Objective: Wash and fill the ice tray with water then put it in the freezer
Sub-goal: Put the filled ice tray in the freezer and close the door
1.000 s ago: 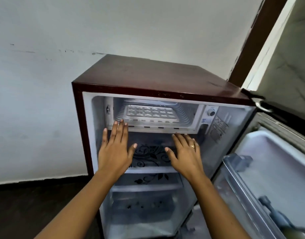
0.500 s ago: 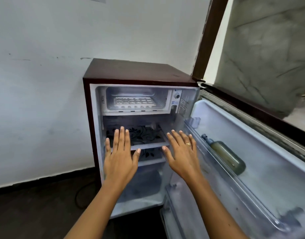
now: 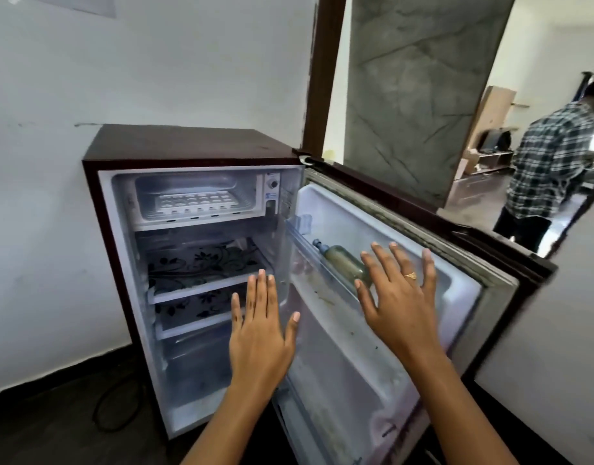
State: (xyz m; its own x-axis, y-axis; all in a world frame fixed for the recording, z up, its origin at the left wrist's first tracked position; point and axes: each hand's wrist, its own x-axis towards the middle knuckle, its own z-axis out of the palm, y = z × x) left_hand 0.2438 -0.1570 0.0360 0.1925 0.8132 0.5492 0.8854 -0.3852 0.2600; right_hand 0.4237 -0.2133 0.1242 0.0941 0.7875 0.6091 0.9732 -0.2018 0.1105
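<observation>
The white plastic ice tray [image 3: 195, 203] is lodged in the maroon mini fridge's [image 3: 188, 142] top, and with left hand [image 3: 258, 333] and right hand [image 3: 399, 303] spread empty, its white-lined door [image 3: 372, 223] is best eased shut — not slammed.

White ice tray [image 3: 195, 200], maroon fridge [image 3: 188, 142], floral shelves [image 3: 201, 260] (black print), greenish bottle [image 3: 342, 263]

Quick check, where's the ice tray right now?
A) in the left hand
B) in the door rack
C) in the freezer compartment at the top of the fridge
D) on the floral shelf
C: the white ice tray lies flat inside the freezer compartment at the top of the fridge, while the left hand and right hand are spread open and hold nothing.
</observation>
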